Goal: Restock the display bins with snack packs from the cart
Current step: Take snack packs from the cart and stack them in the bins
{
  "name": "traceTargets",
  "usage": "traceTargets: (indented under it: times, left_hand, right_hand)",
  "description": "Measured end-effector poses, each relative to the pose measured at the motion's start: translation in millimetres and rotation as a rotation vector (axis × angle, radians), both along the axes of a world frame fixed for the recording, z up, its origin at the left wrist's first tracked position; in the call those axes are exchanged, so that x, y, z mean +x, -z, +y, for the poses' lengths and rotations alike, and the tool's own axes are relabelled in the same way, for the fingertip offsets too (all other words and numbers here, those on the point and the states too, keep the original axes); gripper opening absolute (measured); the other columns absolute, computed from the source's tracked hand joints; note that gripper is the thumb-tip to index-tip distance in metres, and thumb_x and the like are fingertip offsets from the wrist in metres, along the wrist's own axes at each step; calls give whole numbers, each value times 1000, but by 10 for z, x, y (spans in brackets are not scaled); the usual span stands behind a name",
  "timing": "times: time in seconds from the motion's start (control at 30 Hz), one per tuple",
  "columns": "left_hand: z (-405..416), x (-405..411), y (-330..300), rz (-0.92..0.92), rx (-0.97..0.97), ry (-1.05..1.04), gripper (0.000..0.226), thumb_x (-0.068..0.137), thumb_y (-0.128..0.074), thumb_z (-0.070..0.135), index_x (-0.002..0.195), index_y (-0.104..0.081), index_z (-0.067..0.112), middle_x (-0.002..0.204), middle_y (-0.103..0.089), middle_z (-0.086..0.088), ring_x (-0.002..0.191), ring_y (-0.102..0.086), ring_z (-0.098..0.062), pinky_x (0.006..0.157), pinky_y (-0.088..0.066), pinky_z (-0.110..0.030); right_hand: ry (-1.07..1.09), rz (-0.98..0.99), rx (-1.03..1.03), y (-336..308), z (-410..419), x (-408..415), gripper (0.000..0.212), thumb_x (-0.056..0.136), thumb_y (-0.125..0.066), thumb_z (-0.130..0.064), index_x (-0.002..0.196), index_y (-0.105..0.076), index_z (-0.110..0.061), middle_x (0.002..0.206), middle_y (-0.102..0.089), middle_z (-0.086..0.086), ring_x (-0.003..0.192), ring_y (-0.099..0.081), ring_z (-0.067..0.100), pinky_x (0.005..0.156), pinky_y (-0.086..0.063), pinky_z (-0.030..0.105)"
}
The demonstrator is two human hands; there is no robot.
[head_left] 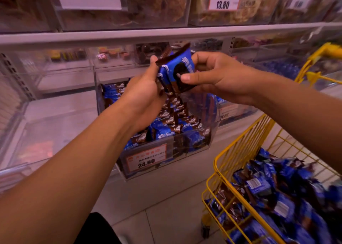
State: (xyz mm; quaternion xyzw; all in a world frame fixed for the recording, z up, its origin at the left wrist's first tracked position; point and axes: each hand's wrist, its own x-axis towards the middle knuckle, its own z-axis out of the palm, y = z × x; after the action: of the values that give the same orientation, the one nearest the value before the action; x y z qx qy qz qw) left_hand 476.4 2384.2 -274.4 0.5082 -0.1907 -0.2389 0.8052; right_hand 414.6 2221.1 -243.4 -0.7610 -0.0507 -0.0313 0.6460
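Both my hands hold a small stack of blue and brown snack packs (pixel 176 71) above a clear display bin (pixel 166 149). My left hand (pixel 146 93) grips the stack's left side, thumb up along its edge. My right hand (pixel 218 77) pinches the right side, thumb across the front pack. The bin below is filled with several of the same packs and carries a 24.80 price tag (pixel 147 160). A yellow wire cart (pixel 240 151) at the lower right holds a heap of the same packs (pixel 277 197).
Clear bins to the left (pixel 61 81) look bare. A shelf edge (pixel 166 33) runs just above my hands, with more bins of other snacks above it. Another bin of blue packs (pixel 283 68) sits at the right behind the cart handle. Tiled floor lies below.
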Motion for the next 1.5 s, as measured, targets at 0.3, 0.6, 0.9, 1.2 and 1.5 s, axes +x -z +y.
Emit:
traceTargets:
  times: [0.3,0.6,0.9,1.2,1.5]
  left_hand:
    - [34,236,30,-192,213,-400,49,107,-26,44,135,-59,21,139,-59,-3,128,-53,-15,113,-36,-34]
    - [132,478,421,-854,1583,-148,77,97,-21,66,158,-7,22,167,4,-3,152,6,-28,123,-3,-51]
    - [108,510,357,-727,1810,-30,80,91,-13,76,157,2,34,166,10,6,148,20,-38,115,11,-62]
    - [96,511,375,-737,1816,-14,81,92,-12,76,157,4,32,166,11,4,149,14,-40,114,11,-63]
    - [7,306,204,-960,1645,-271,59,96,-37,59,133,-53,16,142,-49,-13,131,-43,-39,106,-35,-60]
  right_hand:
    - [-138,163,-223,-58,-72,443,35,81,-67,1,116,-64,4,100,-68,18,87,-65,21,82,-51,33]
    - [34,-35,-1549,-86,33,1412,35,75,-79,-28,100,-65,-9,101,-69,13,85,-63,30,72,-52,34]
    - [-103,41,-1642,215,108,1824,62,89,-72,-31,142,-49,-10,142,-53,13,123,-54,31,101,-46,38]
    - [45,-103,-1750,274,31,1758,37,86,-72,-10,122,-64,-6,123,-63,19,108,-62,35,87,-49,37]
    - [139,-240,-1970,108,21,963,44,95,-55,-27,136,-51,-9,145,-41,15,134,-39,35,106,-41,47]
